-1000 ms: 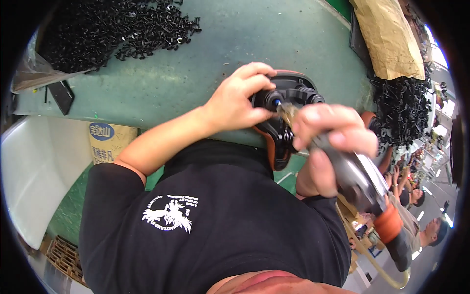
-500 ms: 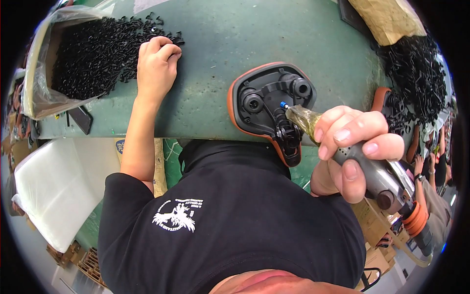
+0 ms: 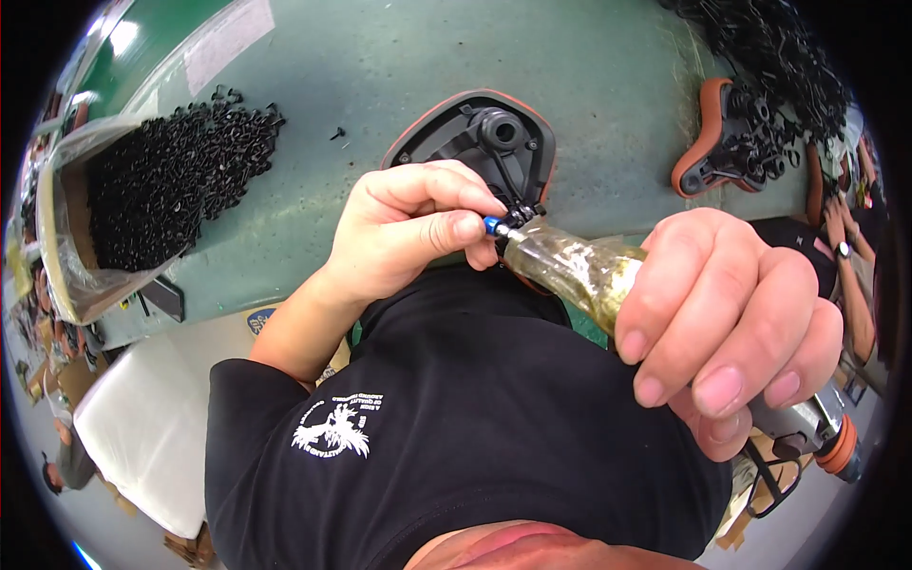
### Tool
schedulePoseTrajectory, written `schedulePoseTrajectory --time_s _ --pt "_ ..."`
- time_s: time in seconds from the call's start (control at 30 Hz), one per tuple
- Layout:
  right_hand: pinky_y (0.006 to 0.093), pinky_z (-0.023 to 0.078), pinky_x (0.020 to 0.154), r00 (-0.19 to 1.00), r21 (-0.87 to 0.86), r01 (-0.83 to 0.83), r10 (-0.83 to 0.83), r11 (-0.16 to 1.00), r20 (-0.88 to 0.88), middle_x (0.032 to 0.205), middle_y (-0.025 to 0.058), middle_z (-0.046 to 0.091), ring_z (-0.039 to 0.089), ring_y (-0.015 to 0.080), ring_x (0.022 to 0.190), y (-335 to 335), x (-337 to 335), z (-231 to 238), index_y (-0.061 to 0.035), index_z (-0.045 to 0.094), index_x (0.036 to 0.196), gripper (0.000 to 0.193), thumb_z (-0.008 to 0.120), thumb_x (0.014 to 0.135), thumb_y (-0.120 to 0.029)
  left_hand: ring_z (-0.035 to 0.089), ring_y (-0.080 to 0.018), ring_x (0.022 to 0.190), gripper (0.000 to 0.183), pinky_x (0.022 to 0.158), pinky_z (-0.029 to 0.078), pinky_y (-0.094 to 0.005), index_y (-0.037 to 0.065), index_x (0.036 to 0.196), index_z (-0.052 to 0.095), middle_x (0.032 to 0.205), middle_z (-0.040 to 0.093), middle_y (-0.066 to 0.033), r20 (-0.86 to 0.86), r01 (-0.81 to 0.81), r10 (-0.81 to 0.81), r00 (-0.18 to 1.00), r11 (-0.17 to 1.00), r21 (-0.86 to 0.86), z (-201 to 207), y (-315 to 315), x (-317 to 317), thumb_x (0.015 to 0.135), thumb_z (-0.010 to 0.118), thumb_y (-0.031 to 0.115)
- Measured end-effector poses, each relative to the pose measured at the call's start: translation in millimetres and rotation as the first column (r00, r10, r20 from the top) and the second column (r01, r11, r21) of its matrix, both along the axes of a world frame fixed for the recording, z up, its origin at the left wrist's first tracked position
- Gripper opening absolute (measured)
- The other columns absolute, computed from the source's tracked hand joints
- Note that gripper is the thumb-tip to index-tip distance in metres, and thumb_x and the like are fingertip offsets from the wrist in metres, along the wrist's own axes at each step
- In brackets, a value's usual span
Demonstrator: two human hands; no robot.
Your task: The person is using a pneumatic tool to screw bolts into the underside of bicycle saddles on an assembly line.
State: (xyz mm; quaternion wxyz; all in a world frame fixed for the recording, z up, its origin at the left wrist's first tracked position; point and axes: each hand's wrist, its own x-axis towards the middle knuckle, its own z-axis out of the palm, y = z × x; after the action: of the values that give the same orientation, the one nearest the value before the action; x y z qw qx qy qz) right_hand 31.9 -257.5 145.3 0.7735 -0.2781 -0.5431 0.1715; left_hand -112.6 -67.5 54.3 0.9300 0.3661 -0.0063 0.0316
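My left hand is closed in a pinch, thumb and forefinger meeting at the blue bit tip of a power screwdriver. Whatever small piece sits between those fingertips is hidden. My right hand wraps round the screwdriver's grey body, whose front end is covered in yellowed clear wrap. Behind both hands a bicycle saddle lies underside up on the green table, black inside with an orange-brown edge. My left hand and the tool cover part of it, including most of its nose.
To the left, a heap of small black screws spills from a plastic-lined box. One loose screw lies apart on the table. Another saddle and a pile of black parts are at the right. Another person's arm shows beyond.
My left hand has left the screw heap and come right to the screwdriver's tip. The tool has shifted left, off the spot over the saddle. The whole view has also shifted.
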Motion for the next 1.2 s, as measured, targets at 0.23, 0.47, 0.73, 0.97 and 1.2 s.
schedulePoseTrajectory --time_s 0.23,0.47,0.73,0.97,1.2 --pt "0.0351 0.063 0.069 1.0 -0.061 -0.002 0.001 0.998 -0.014 0.113 0.0101 0.068 0.073 0.019 0.077 -18.3 4.4 -3.7 -0.009 0.055 0.123 0.034 0.073 0.095 -0.004 0.076 -0.0209 0.085 0.023 0.078 0.064 -0.03 -0.007 0.113 0.078 0.105 0.072 -0.0168 0.121 0.03 -0.074 0.99 0.943 0.331 1.4 10.2 13.6 0.09 0.078 -0.01" --pt "0.0401 0.061 0.073 0.987 -0.123 0.079 -0.06 0.989 0.147 0.115 0.0165 0.065 0.07 0.0195 0.076 -19.0 23.2 3.9 -0.0093 0.05 0.128 0.038 0.067 0.095 -0.002 0.074 -0.0272 0.099 0.04 0.085 0.061 -0.0374 -0.008 0.119 0.074 0.113 0.072 -0.0174 0.228 -0.069 -0.115 0.967 0.742 0.667 9.1 24.6 43.2 0.092 0.084 0.02" --pt "0.0467 0.059 0.084 0.919 -0.118 0.227 -0.172 0.967 0.353 0.115 0.0245 0.061 0.066 0.0215 0.077 -15.0 29.2 -9.9 -0.0056 0.046 0.133 0.046 0.059 0.09 0.003 0.064 -0.0389 0.122 0.065 0.103 0.054 -0.0441 0.004 0.121 0.064 0.134 0.063 -0.0158 0.145 -0.154 -0.267 0.953 -0.013 0.988 -4.5 58.2 102.5 0.065 0.094 0.016" --pt "0.0471 0.059 0.086 0.928 -0.158 0.347 -0.315 0.924 0.197 0.111 0.0235 0.063 0.066 0.0226 0.08 1.5 13.5 -26.3 -0.0055 0.05 0.126 0.035 0.059 0.094 0.004 0.068 -0.0305 0.126 0.04 0.107 0.055 -0.0418 -0.001 0.101 0.073 0.139 0.067 -0.0153 0.202 -0.137 -0.188 0.961 0.308 0.942 -32.6 54.6 100.2 0.067 0.092 0.003" --pt "0.0455 0.059 0.084 0.929 -0.317 0.363 -0.314 0.876 0.195 0.109 0.0201 0.065 0.066 0.0226 0.08 22.4 7.6 -29.4 -0.0073 0.052 0.12 0.032 0.064 0.092 0.004 0.068 -0.0327 0.129 0.036 0.108 0.055 -0.0424 -0.001 0.092 0.067 0.122 0.072 -0.0125 0.242 -0.178 -0.107 0.964 0.416 0.892 -45.8 50.2 95.1 0.066 0.091 0.002"
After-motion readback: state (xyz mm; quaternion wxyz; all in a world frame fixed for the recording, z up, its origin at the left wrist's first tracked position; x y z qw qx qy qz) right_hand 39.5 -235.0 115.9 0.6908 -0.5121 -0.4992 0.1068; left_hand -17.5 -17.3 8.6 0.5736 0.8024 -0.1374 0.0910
